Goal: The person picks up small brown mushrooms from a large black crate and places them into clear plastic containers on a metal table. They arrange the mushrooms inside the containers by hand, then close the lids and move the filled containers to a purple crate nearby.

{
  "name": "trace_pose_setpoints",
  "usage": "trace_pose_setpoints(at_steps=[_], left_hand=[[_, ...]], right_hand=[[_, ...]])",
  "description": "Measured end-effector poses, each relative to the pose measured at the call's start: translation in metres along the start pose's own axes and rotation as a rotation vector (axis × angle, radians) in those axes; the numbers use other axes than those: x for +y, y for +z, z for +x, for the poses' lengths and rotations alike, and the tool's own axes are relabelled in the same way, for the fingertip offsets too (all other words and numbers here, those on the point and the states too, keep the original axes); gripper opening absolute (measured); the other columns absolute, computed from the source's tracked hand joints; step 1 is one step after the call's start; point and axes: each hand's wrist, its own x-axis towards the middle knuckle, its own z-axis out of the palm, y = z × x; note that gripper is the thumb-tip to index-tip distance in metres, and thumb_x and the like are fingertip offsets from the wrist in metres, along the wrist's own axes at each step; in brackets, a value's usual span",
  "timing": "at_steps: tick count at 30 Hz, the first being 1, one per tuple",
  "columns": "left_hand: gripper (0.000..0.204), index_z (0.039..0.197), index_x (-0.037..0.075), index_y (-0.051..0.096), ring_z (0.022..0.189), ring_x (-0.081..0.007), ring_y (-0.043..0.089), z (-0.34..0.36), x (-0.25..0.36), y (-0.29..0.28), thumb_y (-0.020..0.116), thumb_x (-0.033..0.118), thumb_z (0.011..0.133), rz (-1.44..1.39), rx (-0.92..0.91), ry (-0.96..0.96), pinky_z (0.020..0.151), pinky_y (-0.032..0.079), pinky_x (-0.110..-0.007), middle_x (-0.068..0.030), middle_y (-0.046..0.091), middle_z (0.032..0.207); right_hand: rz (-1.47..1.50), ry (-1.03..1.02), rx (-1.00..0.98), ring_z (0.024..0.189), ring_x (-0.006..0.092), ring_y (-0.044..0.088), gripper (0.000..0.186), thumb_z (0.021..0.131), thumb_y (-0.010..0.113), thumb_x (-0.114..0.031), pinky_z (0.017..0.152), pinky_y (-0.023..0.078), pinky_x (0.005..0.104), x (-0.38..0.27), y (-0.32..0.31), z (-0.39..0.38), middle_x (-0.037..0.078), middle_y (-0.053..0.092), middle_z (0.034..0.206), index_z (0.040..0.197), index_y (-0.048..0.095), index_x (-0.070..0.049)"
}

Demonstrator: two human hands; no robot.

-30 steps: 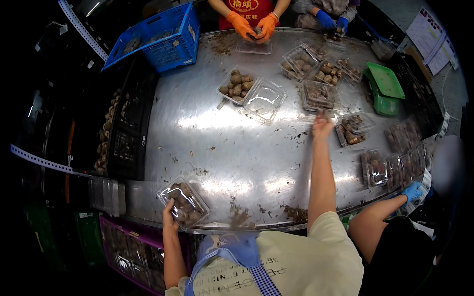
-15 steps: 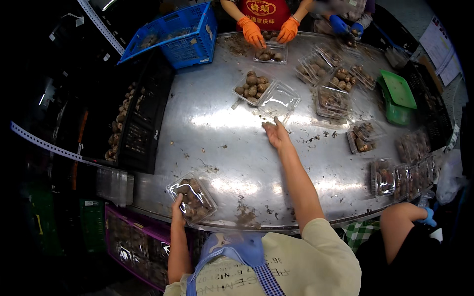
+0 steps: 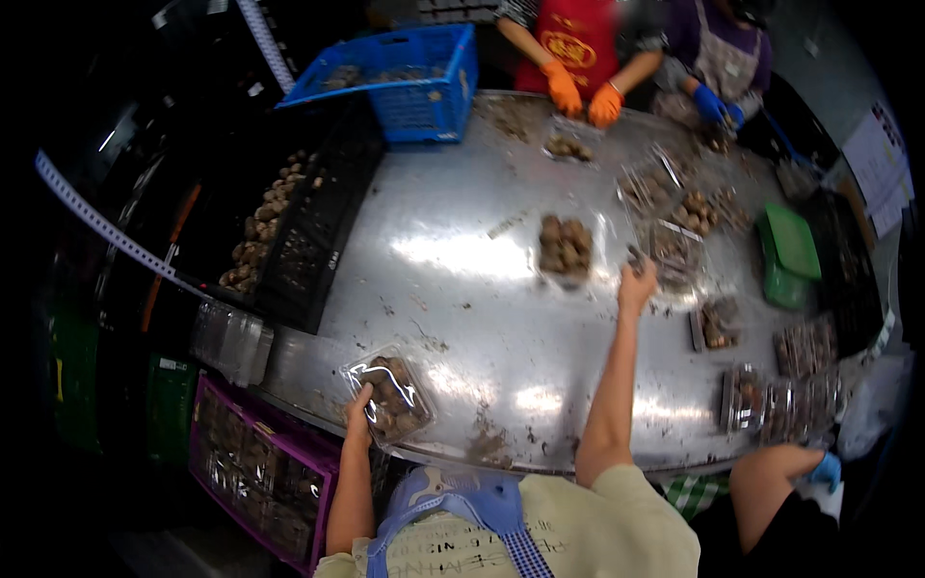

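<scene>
My left hand [image 3: 359, 409] is closed on the edge of a clear plastic container [image 3: 393, 395] packed with brown tubers, low over the table's near edge. My right hand [image 3: 637, 281] reaches out over the steel table [image 3: 462, 318], its fingers bent around something I cannot make out. Just left of those fingers sits another clear container full of tubers [image 3: 565, 249]; its lid is too blurred to tell. A stack of filled containers [image 3: 674, 246] is just beyond my right hand.
Black crate with tubers [image 3: 318, 270], blue crate [image 3: 424, 106], green scale [image 3: 790, 255], packed containers [image 3: 780, 405] at right. Purple crate [image 3: 255, 458] below. A co-worker's orange gloves [image 3: 605, 106] and another's blue gloves [image 3: 713, 108] work opposite; a blue-gloved arm [image 3: 771, 462] at lower right.
The view has shifted. My right hand swept left from beside the stack, then moved forward and right. The central container of tubers now sits nearer the stack. My left hand keeps its container.
</scene>
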Motion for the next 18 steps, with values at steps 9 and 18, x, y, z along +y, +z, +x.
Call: trace_pose_setpoints(at_steps=[9, 18], left_hand=[[0.041, 0.111, 0.002, 0.057, 0.077, -0.0192, 0.063, -0.009, 0.015, 0.017, 0.066, 0.028, 0.081, -0.052, -0.019, 0.004, 0.067, 0.053, -0.03, -0.009, 0.062, 0.097], [0.039, 0.11, 0.001, 0.058, 0.082, -0.0177, 0.062, -0.004, 0.008, 0.014, 0.065, 0.027, 0.082, -0.024, 0.012, 0.055, 0.072, 0.05, -0.029, -0.0075, 0.063, 0.097]], right_hand=[[-0.645, -0.293, -0.739, 0.104, 0.0316, 0.055, 0.055, 0.07, 0.071, -0.043, 0.082, 0.045, 0.0409, -0.065, -0.025, -0.03, 0.011, 0.054, 0.114, 0.111, 0.062, -0.008], [-0.488, 0.412, -0.363, 0.108, 0.0279, 0.055, 0.071, 0.068, 0.075, -0.043, 0.093, 0.041, 0.0369, 0.017, -0.021, -0.015, 0.022, 0.052, 0.124, 0.115, 0.055, 0.007]])
